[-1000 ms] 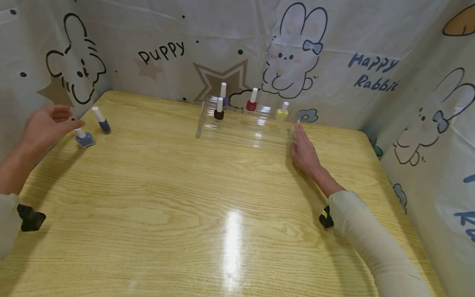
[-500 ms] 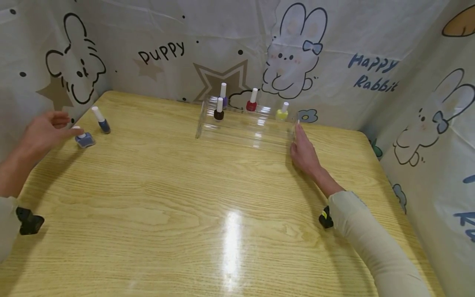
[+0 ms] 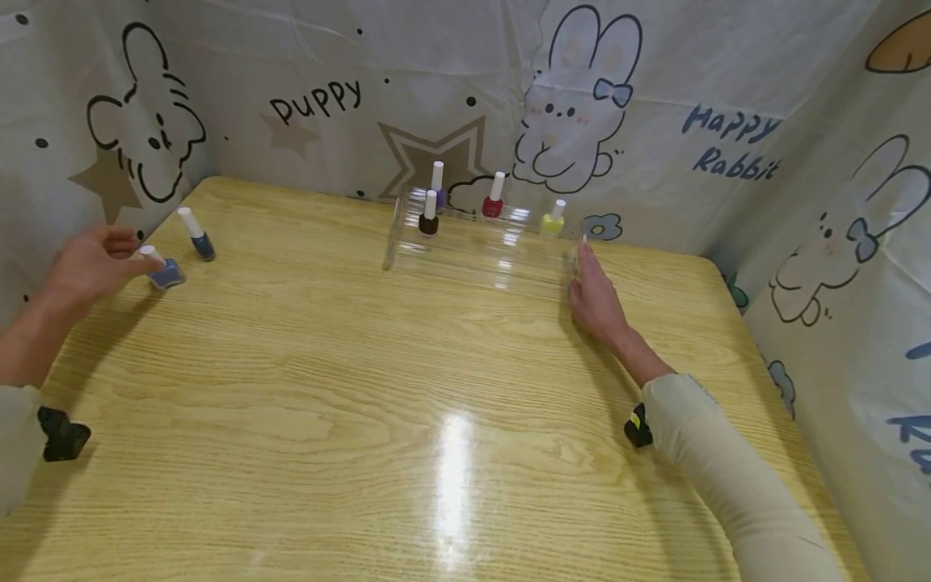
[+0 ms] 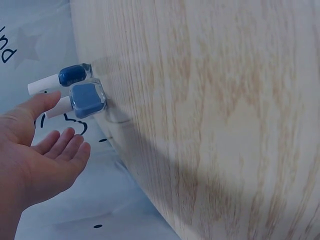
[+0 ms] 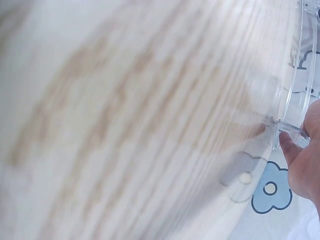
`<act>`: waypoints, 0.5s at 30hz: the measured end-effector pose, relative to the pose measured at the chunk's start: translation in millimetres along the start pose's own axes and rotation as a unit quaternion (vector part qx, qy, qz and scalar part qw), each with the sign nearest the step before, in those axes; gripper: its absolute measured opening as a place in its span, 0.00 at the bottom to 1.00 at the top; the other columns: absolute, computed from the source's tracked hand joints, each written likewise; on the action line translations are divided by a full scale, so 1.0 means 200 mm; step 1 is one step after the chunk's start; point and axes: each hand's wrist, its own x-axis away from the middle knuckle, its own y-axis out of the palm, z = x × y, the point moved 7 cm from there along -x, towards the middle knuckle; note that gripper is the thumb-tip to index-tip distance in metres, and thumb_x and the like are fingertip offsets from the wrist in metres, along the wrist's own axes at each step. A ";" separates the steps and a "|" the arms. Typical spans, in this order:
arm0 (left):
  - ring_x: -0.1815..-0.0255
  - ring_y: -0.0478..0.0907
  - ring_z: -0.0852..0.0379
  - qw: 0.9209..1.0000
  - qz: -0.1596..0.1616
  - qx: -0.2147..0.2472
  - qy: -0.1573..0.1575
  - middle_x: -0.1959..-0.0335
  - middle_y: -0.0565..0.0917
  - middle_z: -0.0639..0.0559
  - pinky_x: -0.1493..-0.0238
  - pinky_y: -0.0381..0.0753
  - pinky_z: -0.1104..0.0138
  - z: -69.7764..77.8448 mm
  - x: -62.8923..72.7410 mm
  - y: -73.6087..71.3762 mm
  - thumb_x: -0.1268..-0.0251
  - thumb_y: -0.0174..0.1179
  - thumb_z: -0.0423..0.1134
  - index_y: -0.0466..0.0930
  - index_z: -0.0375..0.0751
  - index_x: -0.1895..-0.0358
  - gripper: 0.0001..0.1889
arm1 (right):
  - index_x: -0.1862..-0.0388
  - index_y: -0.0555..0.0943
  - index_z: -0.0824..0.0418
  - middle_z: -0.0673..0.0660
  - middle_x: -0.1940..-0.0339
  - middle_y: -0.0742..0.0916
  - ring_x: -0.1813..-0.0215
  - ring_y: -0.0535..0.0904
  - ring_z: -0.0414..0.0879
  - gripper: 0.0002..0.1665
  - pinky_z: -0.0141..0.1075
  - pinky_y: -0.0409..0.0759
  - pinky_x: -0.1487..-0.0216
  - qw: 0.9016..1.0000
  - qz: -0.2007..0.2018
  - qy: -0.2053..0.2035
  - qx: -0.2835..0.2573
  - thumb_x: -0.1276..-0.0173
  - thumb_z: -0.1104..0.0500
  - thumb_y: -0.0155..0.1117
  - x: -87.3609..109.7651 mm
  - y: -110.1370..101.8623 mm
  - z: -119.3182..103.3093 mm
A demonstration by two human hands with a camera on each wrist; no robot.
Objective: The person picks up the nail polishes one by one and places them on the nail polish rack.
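Observation:
At the table's left edge my left hand (image 3: 90,263) is at the white cap of a light-blue nail polish bottle (image 4: 87,99). In the left wrist view the thumb overlaps the cap, while the other fingers lie apart below it, loosely bent. A dark-blue nail polish bottle (image 3: 202,246) stands just beside it. My right hand (image 3: 600,299) holds the right end of a clear display rack (image 3: 465,263), its fingers on either side of the end panel (image 5: 295,132). Upright on the rack are purple (image 3: 438,196), dark brown (image 3: 429,225), red (image 3: 493,207) and yellow (image 3: 553,223) bottles.
The wood-grain table (image 3: 327,388) stretches between the arms. Printed cloth (image 3: 291,48) hangs close behind the rack and along both sides. Black wrist cameras (image 3: 64,435) sit at both cuffs.
My left hand has moved slightly down and closer to the light-blue bottle, its thumb now over the cap. The right hand and the rack have stayed in place.

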 end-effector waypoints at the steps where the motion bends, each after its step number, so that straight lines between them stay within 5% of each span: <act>1: 0.30 0.57 0.28 1.000 -0.001 0.004 -0.001 0.26 0.57 0.26 0.36 0.63 0.41 0.00 0.00 0.00 0.34 0.56 0.63 0.45 0.28 0.22 0.52 | 0.22 0.44 0.76 0.72 0.21 0.53 0.21 0.46 0.60 0.38 0.48 0.48 0.24 1.000 0.000 0.000 0.000 0.26 0.71 0.45 0.00 0.00 0.00; 8: 0.33 0.59 0.27 1.000 0.007 0.015 -0.007 0.29 0.59 0.24 0.39 0.64 0.39 -0.03 -0.01 0.03 0.34 0.57 0.63 0.50 0.27 0.23 0.51 | 0.22 0.44 0.76 0.72 0.21 0.53 0.21 0.47 0.61 0.38 0.48 0.48 0.24 1.000 -0.005 0.006 0.003 0.26 0.71 0.45 0.00 0.00 0.00; 10: 0.35 0.61 0.29 1.000 0.008 0.006 -0.009 0.31 0.61 0.25 0.45 0.73 0.49 0.02 0.02 0.02 0.33 0.57 0.61 0.52 0.26 0.25 0.48 | 0.22 0.44 0.75 0.72 0.21 0.53 0.21 0.47 0.61 0.38 0.48 0.48 0.24 1.000 -0.004 0.006 0.003 0.26 0.71 0.45 0.00 0.00 0.01; 15: 0.40 0.63 0.29 1.000 -0.003 0.009 -0.004 0.37 0.62 0.21 0.57 0.73 0.59 0.24 0.17 0.00 0.28 0.58 0.46 0.54 0.18 0.30 0.39 | 0.22 0.45 0.76 0.72 0.21 0.53 0.21 0.48 0.62 0.38 0.49 0.49 0.24 1.000 0.000 0.002 0.003 0.27 0.71 0.45 0.00 0.00 0.00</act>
